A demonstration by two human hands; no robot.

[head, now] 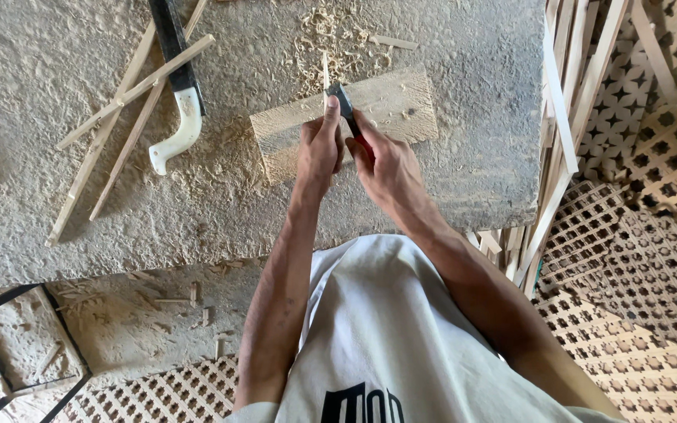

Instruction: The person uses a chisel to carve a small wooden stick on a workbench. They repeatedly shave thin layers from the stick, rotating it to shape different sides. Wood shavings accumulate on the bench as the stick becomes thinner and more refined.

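A thin wooden strip (325, 74) stands against a flat wooden block (346, 121) on the rough grey surface (56, 70); its long axis runs away from the person, the far end pointing toward the curled shavings (338, 31), the near end hidden under the fingers; it looks light, stiff along its length yet easy to snap or split, so I judge it best held low, close to the block, where it is supported. The left hand (319, 149) is closed around the strip's near end, its forefinger stretched along it. The right hand (381, 160) grips a chisel (344, 106) by a red handle that barely shows, the dark blade angled up and left to meet the strip; the tool seems rigid and heavier than the strip. Further left lie several long slats (111, 129), crossed, and a handsaw (178, 94) with a white handle. To the right, more slats lean beside lattice panels (636, 235).
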